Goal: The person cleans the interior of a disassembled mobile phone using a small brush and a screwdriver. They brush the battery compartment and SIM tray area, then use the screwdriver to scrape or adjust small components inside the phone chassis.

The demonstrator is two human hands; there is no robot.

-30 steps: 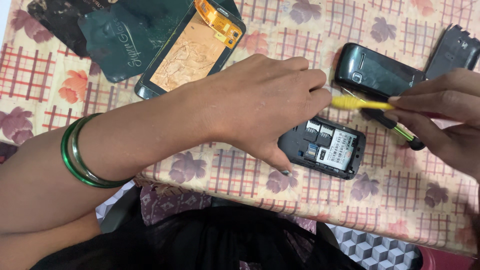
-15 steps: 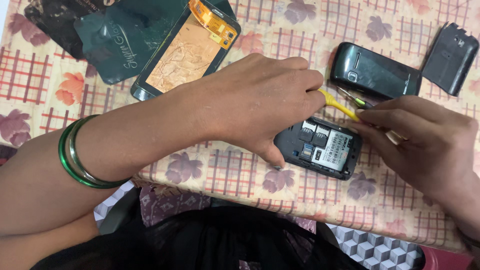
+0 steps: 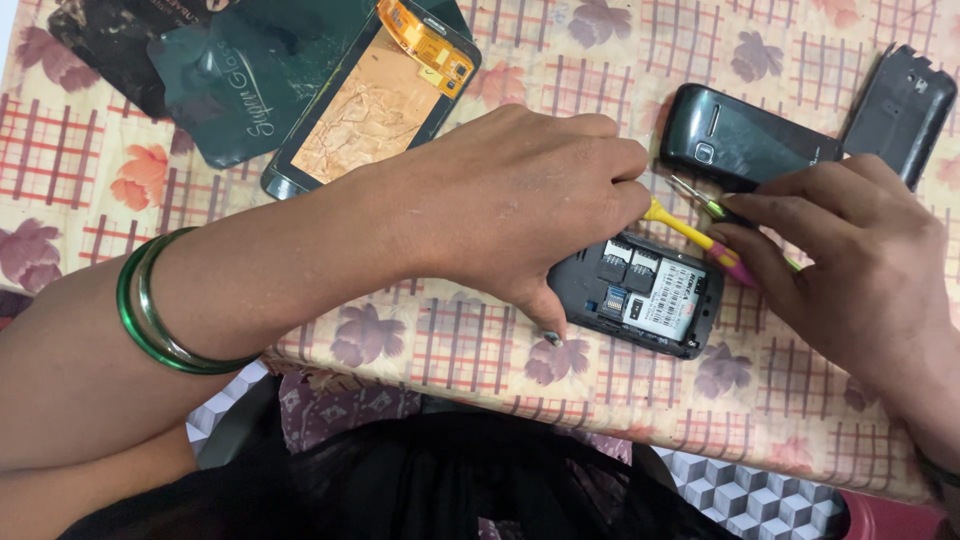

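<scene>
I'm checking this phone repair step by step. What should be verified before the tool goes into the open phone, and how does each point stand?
1. Open phone lies flat on the tablecloth, back cover off: ok.
2. Left hand steadies it, thumb at its left edge: ok.
3. Right hand grips the tool: ok.
4. Tool tip seated on the phone: cannot tell, hidden by the left fingers.
5. Second phone and loose cover lie apart from the open phone: ok.
6. Battery out of its bay: ok, label and card slots show.
</scene>
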